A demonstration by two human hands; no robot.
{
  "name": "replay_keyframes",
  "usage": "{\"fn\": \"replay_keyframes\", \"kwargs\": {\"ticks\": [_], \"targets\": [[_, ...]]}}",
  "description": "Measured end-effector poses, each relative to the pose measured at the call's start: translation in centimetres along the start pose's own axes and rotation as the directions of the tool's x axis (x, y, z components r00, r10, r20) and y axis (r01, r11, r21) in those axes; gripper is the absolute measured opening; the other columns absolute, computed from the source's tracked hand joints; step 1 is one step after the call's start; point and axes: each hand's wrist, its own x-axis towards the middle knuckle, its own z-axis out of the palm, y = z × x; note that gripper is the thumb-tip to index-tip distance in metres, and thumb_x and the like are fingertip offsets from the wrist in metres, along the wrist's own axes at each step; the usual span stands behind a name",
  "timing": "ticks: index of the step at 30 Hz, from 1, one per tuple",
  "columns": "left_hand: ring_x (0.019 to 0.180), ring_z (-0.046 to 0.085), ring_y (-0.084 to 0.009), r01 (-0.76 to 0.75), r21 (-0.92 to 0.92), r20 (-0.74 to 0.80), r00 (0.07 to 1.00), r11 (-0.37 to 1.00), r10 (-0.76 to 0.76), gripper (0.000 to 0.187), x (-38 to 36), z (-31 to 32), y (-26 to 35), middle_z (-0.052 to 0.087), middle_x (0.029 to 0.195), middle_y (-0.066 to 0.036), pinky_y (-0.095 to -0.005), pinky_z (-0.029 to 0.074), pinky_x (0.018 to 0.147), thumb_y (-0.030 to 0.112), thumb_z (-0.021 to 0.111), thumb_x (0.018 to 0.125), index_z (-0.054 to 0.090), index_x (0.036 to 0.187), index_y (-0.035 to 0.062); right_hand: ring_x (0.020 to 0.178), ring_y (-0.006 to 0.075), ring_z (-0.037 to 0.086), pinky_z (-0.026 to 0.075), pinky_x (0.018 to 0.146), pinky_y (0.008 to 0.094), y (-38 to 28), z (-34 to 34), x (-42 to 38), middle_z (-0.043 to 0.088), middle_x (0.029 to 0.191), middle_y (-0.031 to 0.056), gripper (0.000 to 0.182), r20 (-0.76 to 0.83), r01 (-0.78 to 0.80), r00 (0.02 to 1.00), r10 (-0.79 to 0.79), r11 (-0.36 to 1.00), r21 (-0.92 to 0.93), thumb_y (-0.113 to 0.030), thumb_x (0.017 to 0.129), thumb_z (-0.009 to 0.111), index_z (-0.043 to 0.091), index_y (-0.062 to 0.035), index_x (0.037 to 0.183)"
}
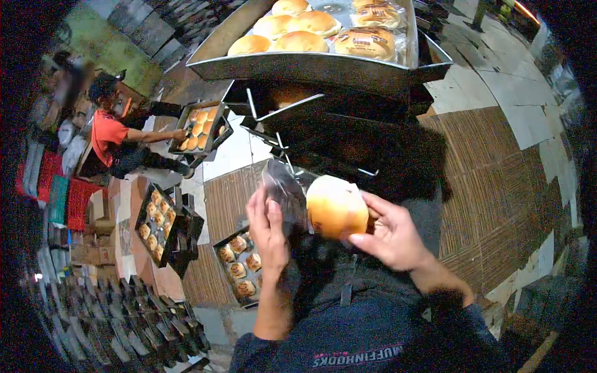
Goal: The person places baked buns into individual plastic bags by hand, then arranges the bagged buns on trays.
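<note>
A golden round bun [336,208] is held in my right hand [393,235], thumb below and fingers behind its right side. My left hand [268,225] grips a clear plastic bag [285,189], its mouth right at the bun's left edge. Both hands are in front of my dark apron. Above them, a metal tray [317,67] carries several unwrapped buns [301,42] on the left. Bagged buns with dark printing [365,43] lie on its right side.
At the left, a seated person in a red shirt [111,133] reaches into another tray of buns [198,127]. Two more trays [163,256] [239,292] of browned buns stand low on my left. Red and green crates [60,198] and stacked trays [124,329] line the left side.
</note>
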Motion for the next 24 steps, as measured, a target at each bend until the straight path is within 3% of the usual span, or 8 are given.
{"fn": "replay_keyframes", "kwargs": {"ticks": [2,6,12,14,15,19,21,24], "targets": [[0.123,0.048,-0.0258,0.287,-0.813,0.198,0.954,0.507,-0.224,0.057,-0.6,1.1,3.0,0.051,0.128,-0.013,-0.0363,0.041,0.100,0.045,0.047,0.096,0.047,0.133,0.0022,0.126,0.0326,0.049,0.036,0.109,0.0418,-0.7,1.2,0.4,0.049,0.135,0.0197,0.062,0.223,0.307,0.952,-0.211,0.680,-0.666,0.009,0.076,0.063,0.043,0.0055,0.134],[0.123,0.049,-0.0322,0.184,-0.939,0.160,0.982,0.292,-0.105,0.071,0.1,1.2,6.2,0.042,0.141,-0.018,-0.0416,0.039,0.104,0.053,0.038,0.093,0.033,0.141,0.0005,0.128,0.0433,0.044,0.037,0.105,0.0508,0.1,3.8,1.8,0.047,0.138,0.0204,0.053,0.549,0.603,0.781,-0.297,0.136,-0.786,-0.005,0.080,0.059,0.051,-0.0038,0.132],[0.133,0.033,-0.0455,0.057,-0.823,0.039,0.998,0.566,-0.044,0.086,-3.1,1.0,5.5,0.027,0.148,-0.025,-0.0594,0.033,0.106,0.065,0.045,0.085,0.023,0.148,0.0102,0.126,0.0431,0.045,0.042,0.102,0.0523,-0.7,3.6,1.7,0.051,0.134,0.0210,0.044,0.682,0.746,0.631,-0.370,0.050,-0.664,-0.005,0.074,0.064,0.062,-0.0046,0.119],[0.129,0.037,-0.0473,-0.026,-0.999,-0.025,0.999,0.019,0.027,0.084,0.2,-0.6,8.0,0.024,0.149,-0.027,-0.0584,0.035,0.106,0.058,0.054,0.085,0.019,0.150,0.0195,0.126,0.0422,0.046,0.042,0.102,0.0520,-0.6,3.8,1.8,0.052,0.132,0.0208,0.042,0.698,0.760,0.629,-0.342,0.084,-0.645,-0.006,0.075,0.063,0.064,-0.0054,0.117],[0.129,0.035,-0.0498,0.029,-1.000,0.029,0.996,-0.006,0.088,0.080,0.9,-1.3,7.5,0.024,0.147,-0.031,-0.0615,0.035,0.104,0.054,0.057,0.084,0.021,0.149,0.0268,0.126,0.0429,0.046,0.042,0.102,0.0521,-0.5,4.1,2.0,0.052,0.132,0.0207,0.042,0.700,0.755,0.637,-0.323,0.076,-0.652,-0.005,0.075,0.063,0.064,-0.0054,0.117],[0.128,0.042,-0.0395,0.003,-0.816,-0.024,0.999,0.579,-0.038,0.078,-2.2,3.5,2.8,0.035,0.143,-0.024,-0.0493,0.035,0.108,0.041,0.058,0.085,0.025,0.145,0.0058,0.125,0.0421,0.047,0.040,0.104,0.0492,-0.7,4.5,3.5,0.050,0.132,0.0242,0.040,0.614,0.634,0.750,-0.245,0.003,-0.773,-0.016,0.080,0.058,0.062,-0.0049,0.118],[0.120,0.051,-0.0293,0.239,-0.899,0.085,0.918,0.368,-0.387,0.063,-1.3,3.8,3.5,0.050,0.133,-0.017,-0.0406,0.038,0.106,0.041,0.045,0.091,0.037,0.137,-0.0013,0.126,0.0451,0.045,0.041,0.103,0.0504,-0.1,4.8,3.2,0.049,0.130,0.0281,0.038,0.517,0.533,0.834,-0.192,0.037,-0.846,-0.013,0.076,0.062,0.064,-0.0017,0.112],[0.106,0.060,-0.0316,0.308,-0.951,0.305,0.914,-0.033,-0.269,0.064,1.5,1.9,-0.6,0.059,0.122,-0.016,-0.0520,0.050,0.088,0.054,0.030,0.094,0.043,0.134,0.0060,0.120,0.0414,0.051,0.045,0.100,0.0459,2.3,3.7,2.1,0.055,0.124,0.0241,0.029,0.434,0.496,0.856,-0.280,0.209,-0.843,-0.006,0.076,0.064,0.066,-0.0012,0.104]]}}
